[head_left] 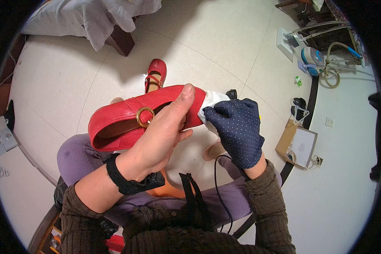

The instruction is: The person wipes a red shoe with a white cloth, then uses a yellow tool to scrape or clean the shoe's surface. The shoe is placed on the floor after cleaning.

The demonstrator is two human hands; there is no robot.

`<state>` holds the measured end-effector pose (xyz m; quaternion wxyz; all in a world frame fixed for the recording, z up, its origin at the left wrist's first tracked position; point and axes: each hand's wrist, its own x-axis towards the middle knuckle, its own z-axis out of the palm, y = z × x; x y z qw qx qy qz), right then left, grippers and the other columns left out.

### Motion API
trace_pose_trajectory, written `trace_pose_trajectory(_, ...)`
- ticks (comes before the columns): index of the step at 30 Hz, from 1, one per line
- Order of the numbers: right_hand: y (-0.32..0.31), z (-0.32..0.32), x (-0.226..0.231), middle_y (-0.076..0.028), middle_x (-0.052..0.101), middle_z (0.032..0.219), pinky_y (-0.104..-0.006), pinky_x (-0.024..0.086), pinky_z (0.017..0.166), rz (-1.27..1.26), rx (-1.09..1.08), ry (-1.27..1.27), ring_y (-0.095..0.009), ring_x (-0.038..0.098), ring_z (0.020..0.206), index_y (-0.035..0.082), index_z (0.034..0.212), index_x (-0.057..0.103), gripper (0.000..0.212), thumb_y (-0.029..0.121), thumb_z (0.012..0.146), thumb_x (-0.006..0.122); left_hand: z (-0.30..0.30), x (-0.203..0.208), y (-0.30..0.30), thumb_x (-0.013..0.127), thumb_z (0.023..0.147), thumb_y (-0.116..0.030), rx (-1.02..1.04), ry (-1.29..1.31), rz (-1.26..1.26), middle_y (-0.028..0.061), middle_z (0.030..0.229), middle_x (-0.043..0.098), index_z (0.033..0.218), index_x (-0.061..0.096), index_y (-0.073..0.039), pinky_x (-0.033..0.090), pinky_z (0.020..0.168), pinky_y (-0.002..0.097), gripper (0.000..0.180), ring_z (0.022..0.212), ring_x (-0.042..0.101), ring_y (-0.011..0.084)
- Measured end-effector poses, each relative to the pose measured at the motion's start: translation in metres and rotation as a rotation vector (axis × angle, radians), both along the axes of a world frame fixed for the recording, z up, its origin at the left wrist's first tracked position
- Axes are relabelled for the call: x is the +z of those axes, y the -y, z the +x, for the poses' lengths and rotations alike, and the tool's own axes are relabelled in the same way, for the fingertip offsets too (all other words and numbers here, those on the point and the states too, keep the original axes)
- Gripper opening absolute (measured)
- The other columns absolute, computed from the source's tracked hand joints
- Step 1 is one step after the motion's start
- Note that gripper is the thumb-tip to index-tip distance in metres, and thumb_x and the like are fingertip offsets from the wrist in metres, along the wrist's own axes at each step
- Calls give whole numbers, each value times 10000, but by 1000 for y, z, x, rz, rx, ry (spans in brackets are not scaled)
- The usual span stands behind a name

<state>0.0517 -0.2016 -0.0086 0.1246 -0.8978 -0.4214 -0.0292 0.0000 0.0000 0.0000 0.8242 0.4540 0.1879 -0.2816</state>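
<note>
A red strap shoe (114,118) with a round gold buckle is held above my lap, its toe pointing right. My bare left hand (167,122) grips it near the front, thumb on top and fingers underneath. My right hand (237,127), in a dark blue dotted glove, pinches a white cloth (213,99) against the toe. The cloth covers the tip of the shoe. Beyond, a matching red shoe (155,75) lies on the floor; its lower part is hidden behind the held one.
A grey cloth (93,19) drapes over furniture with a dark wooden leg (120,40) at the far left. By the right wall are an open cardboard box (298,144) and a blue-and-white appliance with a hose (313,59). A black cable (217,186) hangs near my right wrist.
</note>
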Motion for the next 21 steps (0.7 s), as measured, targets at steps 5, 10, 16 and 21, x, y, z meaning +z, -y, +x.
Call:
trace_pose_trajectory(5,3,4,0,-36,718,883,-411,431,773,-85,-20,7,-254,678,837,165,990,754,285,74,726,696,2,1,0,382,991,-752,26,18,14,54,1451,522,1511,397,-165,404,1050,354,784,1314,515,176)
trace_pose_trajectory(10,4,5,1,-41,717,882,-409,430,775,-79,-55,-49,-257,676,832,162,973,748,285,67,708,701,4,-3,-4,362,988,-764,-1,20,-11,73,1498,498,1529,385,-157,390,1074,366,814,1346,498,188)
trace_pose_trajectory(16,0,1,-5,-34,720,887,-409,432,774,1,-27,52,-258,678,824,169,974,749,296,63,702,706,4,-2,-1,358,984,-772,-10,14,25,74,1498,501,1527,390,-140,391,1078,363,835,1349,499,183)
trace_pose_trajectory(21,8,3,-2,-33,725,891,-408,437,762,-26,-38,46,-258,683,823,173,976,753,309,50,697,702,4,1,-3,359,968,-795,27,37,-32,93,1449,555,1491,440,-85,440,1045,337,886,1311,541,178)
